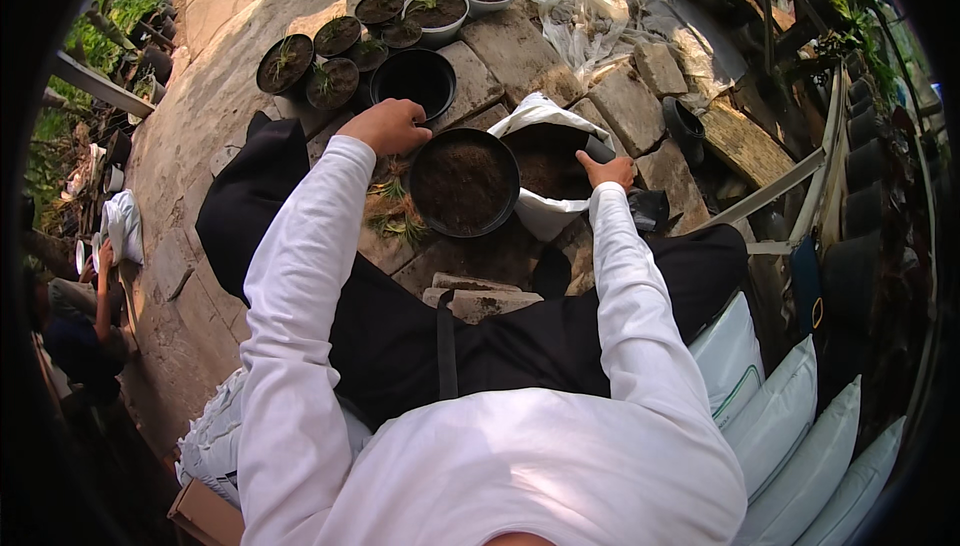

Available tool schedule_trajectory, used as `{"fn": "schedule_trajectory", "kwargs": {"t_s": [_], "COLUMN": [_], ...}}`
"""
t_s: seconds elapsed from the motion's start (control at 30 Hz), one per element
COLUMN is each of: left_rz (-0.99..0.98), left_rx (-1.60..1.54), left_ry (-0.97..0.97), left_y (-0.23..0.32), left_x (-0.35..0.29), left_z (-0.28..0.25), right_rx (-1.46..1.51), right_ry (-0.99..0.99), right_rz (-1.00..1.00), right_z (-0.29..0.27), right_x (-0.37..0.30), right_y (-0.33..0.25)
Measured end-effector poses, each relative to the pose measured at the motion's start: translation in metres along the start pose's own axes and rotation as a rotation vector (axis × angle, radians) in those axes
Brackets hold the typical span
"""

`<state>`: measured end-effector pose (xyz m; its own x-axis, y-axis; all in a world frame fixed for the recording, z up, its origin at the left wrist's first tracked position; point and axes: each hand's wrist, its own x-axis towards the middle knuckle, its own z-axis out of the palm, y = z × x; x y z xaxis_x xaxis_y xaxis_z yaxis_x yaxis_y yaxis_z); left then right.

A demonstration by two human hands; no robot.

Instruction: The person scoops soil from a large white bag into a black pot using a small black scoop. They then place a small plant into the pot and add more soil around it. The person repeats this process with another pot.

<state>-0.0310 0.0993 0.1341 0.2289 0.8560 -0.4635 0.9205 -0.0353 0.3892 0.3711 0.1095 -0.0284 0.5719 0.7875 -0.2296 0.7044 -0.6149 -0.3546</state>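
Black soil-filled pot [466,230], left fingers [414,135] beside it, grip unclear, right fingers [587,163] clasping dark object [601,150] at white bag [548,218]

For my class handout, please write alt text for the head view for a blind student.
A person's left hand is beside a black pot of soil, while the right hand grips a dark object at an open white bag. Small potted plants stand beyond on stone paving.
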Motion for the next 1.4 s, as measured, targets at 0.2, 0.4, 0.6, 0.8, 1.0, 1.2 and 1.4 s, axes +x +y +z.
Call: {"fn": "schedule_trajectory", "kwargs": {"t_s": [0.2,0.4,0.6,0.8,1.0,1.2,1.4], "left_rz": [-0.017,0.005,0.01,0.009,0.028,0.024,0.058], "left_rx": [-0.016,-0.02,-0.015,-0.022,-0.047,-0.043,-0.025], "left_ry": [0.0,0.015,0.023,0.042,0.034,0.036,0.036], "left_y": [0.003,0.0,0.0,-0.001,0.008,0.005,0.008], "left_x": [-0.003,-0.003,-0.005,-0.005,-0.004,-0.005,-0.003], "left_z": [-0.001,-0.002,-0.003,-0.001,-0.005,-0.003,-0.004], "right_rx": [0.084,-0.035,-0.396,-0.311,0.221,0.17,0.292], "right_ry": [0.121,0.109,0.067,-0.073,-0.178,-0.096,-0.053], "right_rz": [-0.024,-0.232,-0.642,-0.676,-0.089,-0.245,-0.319], "right_z": [0.035,0.062,0.063,0.047,0.051,0.026,0.017], "right_x": [0.005,-0.019,-0.037,-0.03,0.023,0.013,0.01], "right_y": [-0.039,-0.066,-0.056,-0.023,0.05,0.038,0.035]}}
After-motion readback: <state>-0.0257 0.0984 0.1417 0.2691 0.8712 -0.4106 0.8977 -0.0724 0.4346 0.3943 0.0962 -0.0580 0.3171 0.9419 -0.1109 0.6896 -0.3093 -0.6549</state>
